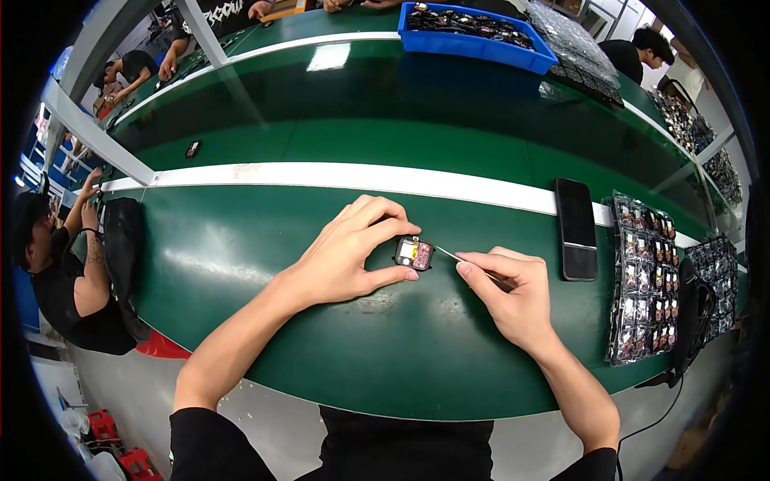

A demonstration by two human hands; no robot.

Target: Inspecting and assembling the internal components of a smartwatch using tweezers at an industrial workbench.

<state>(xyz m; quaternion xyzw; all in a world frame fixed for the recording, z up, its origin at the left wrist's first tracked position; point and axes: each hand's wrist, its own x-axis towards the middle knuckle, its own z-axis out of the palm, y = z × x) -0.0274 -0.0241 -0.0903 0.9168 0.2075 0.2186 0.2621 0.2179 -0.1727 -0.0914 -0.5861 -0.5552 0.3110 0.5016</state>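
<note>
A small square smartwatch case (414, 253) lies on the green bench with its inside showing: a whitish block, a yellow strip and a reddish circuit board. My left hand (353, 250) curves around its left side, thumb and fingertips closed on its edges. From the right, my right hand (513, 290) pinches a thin metal tool (449, 254), tweezers or a pick; I cannot tell which. Its tip is at the right edge of the case. My fingers hide the tool's rear part.
Right of my hands lie a black phone (576, 232) and a clear tray of several watch parts (642, 280). Beyond the white rail (321, 175), a small device (192, 149) lies on the conveyor. A blue bin (481, 40) holds dark parts. A co-worker (68, 280) sits at left.
</note>
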